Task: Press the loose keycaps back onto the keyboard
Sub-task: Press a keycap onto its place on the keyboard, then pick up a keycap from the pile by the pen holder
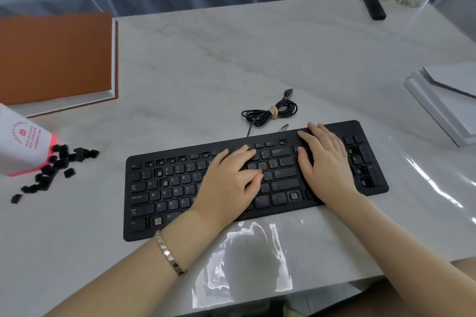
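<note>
A black keyboard (164, 188) lies across the middle of the table, with several keys missing that show bare sockets. My left hand (226, 183) rests flat on its middle, fingers spread over the keys, thumb near the right-hand letter keys. My right hand (324, 162) lies flat between the main block and the number pad, fingertips reaching the top edge. Neither hand visibly holds a keycap. A pile of several loose black keycaps (54, 170) lies on the table far to the left of the keyboard.
A white paper cup (23, 141) lies tipped beside the keycaps. The keyboard's coiled cable (270, 110) sits behind it. An orange-lined box (56, 59) is at the back left, white boards (443, 100) at the right, a black stick (373, 5) at the far back.
</note>
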Demonstrator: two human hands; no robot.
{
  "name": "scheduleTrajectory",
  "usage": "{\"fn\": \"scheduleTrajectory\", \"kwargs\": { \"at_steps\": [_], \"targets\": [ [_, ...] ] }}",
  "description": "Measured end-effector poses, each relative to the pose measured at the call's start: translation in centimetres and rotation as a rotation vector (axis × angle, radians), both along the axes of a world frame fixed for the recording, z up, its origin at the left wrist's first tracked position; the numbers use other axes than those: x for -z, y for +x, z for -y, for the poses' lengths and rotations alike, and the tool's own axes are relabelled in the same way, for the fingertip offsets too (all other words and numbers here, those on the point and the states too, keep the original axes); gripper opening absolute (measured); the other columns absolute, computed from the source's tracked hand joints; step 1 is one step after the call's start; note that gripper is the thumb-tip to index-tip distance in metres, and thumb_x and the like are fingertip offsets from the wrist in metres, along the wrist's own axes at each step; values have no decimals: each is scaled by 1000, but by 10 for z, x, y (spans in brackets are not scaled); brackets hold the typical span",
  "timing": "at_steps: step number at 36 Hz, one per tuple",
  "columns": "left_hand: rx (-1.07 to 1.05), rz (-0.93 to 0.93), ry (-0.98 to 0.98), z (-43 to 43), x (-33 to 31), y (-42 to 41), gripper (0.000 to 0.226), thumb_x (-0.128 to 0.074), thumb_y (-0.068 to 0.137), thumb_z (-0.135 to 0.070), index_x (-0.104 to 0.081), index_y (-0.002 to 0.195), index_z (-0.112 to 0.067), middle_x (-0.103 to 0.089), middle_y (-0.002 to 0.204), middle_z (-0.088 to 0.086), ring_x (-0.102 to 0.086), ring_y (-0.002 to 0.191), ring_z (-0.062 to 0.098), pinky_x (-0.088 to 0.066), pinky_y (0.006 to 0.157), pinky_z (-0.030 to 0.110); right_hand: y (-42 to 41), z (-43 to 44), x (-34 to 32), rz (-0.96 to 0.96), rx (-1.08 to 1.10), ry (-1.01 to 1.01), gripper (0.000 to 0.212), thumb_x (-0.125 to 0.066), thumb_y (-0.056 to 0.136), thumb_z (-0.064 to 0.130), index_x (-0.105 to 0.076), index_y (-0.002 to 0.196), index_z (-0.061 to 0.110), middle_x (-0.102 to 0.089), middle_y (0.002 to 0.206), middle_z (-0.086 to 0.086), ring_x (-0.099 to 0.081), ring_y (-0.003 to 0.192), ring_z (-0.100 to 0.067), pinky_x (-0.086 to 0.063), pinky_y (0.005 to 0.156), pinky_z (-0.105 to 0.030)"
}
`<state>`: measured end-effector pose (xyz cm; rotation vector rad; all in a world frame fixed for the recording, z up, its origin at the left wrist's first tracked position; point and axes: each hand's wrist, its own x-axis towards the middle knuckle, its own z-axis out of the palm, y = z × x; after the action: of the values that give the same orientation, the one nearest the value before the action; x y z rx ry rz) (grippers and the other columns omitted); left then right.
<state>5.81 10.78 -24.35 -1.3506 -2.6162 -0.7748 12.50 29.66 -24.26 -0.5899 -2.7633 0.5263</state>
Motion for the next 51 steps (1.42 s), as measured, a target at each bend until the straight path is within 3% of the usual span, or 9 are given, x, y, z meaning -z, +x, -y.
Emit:
{"fn": "scheduleTrajectory", "kwargs": {
  "at_steps": [4, 7, 10, 12, 17, 24, 34, 40, 51],
  "targets": [
    [-4, 103, 41, 31, -9, -2, 36, -46, 89, -25, -76, 74, -10, -73, 100, 4, -65, 102, 18, -45, 93, 30, -4, 20, -17, 32, -101, -89, 25, -55, 90, 10, -65, 112, 6, -55, 128, -8, -43, 126, -25, -10, 105, -16],
    [-122, 116, 92, 65, -14, -7, 34, -48, 89, -26, -76, 81, -7, -72, 95, 2, -58, 96, 10, -42, 88, 25, -15, 48, -30, 27, -239, -163, 24, -56, 88, 9, -67, 110, 9, -60, 120, -4, -49, 118, -19, -17, 98, -10],
    [-322, 124, 113, 106, -21, -16, 34, -49, 89, -26, -73, 97, -4, -70, 104, 5, -55, 99, 10, -37, 93, 18, -32, 82, -43, 12, -361, -209, 25, -55, 89, 10, -65, 112, 10, -60, 119, -1, -48, 115, -13, -17, 95, -3],
    [-494, 129, 73, 137, -22, -25, 30, -58, 89, -18, -67, 112, -2, -65, 116, 10, -55, 109, 18, -36, 98, 25, -44, 103, -49, 7, -445, -211, 24, -54, 90, 11, -65, 112, 11, -61, 116, 0, -49, 111, -12, -17, 92, 0],
    [-839, 195, -54, 209, -22, -46, 48, -66, 85, -14, -54, 131, -6, -49, 138, 13, -42, 129, 32, -33, 105, 46, -76, 157, -57, 87, -584, -249, 27, -48, 94, 18, -60, 118, 16, -59, 118, 4, -49, 113, -10, -26, 91, -9],
    [-995, 258, -143, 262, -20, -64, 48, -60, 88, -22, -48, 133, -10, -47, 137, 11, -41, 122, 38, -40, 91, 47, -104, 218, -58, 249, -670, -237, 28, -44, 95, 20, -60, 118, 18, -60, 116, 1, -47, 114, -15, -36, 94, -24],
    [-848, 315, 1, 294, 1, -76, 11, -55, 91, -3, -65, 94, -6, -59, 96, 7, -49, 94, 27, -29, 79, 22, -152, 280, -46, 368, -720, -200, 37, -45, 94, 13, -48, 131, 17, -39, 139, 1, -37, 127, -17, -35, 102, -30],
    [-787, 323, 21, 299, 0, -75, 10, -54, 90, -4, -60, 85, -11, -55, 85, -1, -49, 86, 19, -30, 70, 19, -189, 303, -36, 385, -660, -148, 47, -48, 92, 11, -41, 137, 21, -36, 137, -3, -37, 124, -23, -40, 97, -35],
    [-985, 559, 515, 301, -16, -69, 25, -58, 85, 6, -62, 77, -18, -64, 79, -4, -59, 73, 3, -42, 67, 4, -192, 314, -27, 373, -624, -97, 29, -43, 92, 6, -61, 114, 9, -54, 114, -9, -50, 107, -26, -42, 84, -30]
  ]
}}
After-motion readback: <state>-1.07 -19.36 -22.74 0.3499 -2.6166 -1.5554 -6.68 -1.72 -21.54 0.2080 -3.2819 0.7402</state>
